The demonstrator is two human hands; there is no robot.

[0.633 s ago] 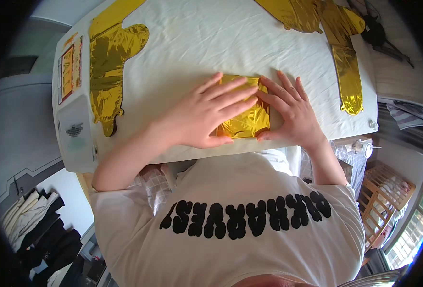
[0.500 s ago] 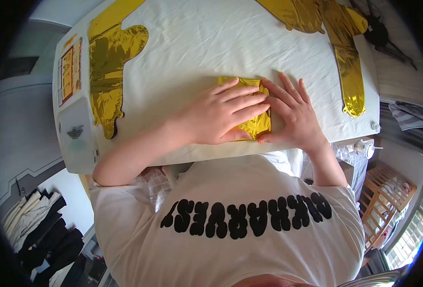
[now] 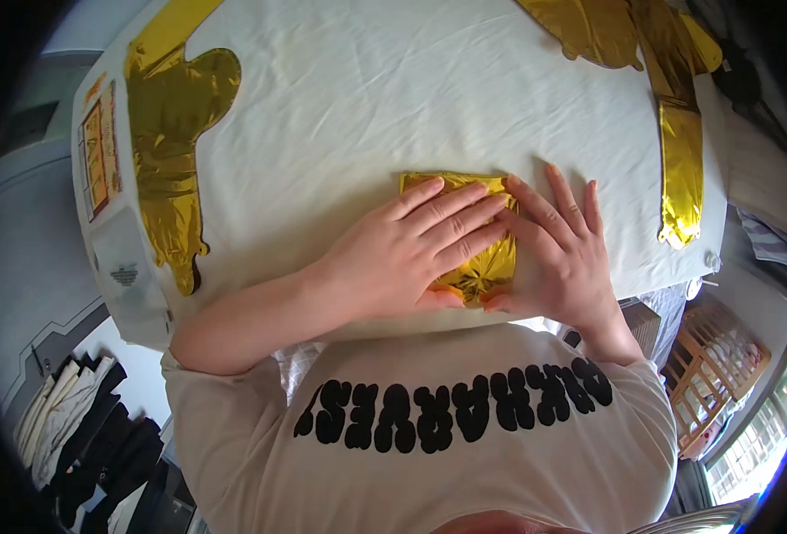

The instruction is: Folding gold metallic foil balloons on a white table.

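A folded square of shiny gold foil (image 3: 491, 267), which looks like a flat foil balloon, lies on the white-covered table close to my body. My left hand (image 3: 434, 236) rests flat across its left and middle part, fingers stretched out and slightly apart. At its right edge, my right hand (image 3: 564, 254) presses down with spread fingers, its index finger near the left hand's fingertips. Both thumbs sit at the foil's near edge, close together. The hands cover much of the foil, so its folds beneath cannot be seen.
Flat gold foil balloons lie around: one at the left (image 3: 166, 133), one at the far right (image 3: 681, 169), another at the back (image 3: 585, 31). A clear printed package (image 3: 126, 262) is at the table's left edge. A wooden rack (image 3: 714, 365) stands on the right.
The view has shifted, so the table and foil appear lower. Both hands stay flat on the folded foil, with only slight finger movement.
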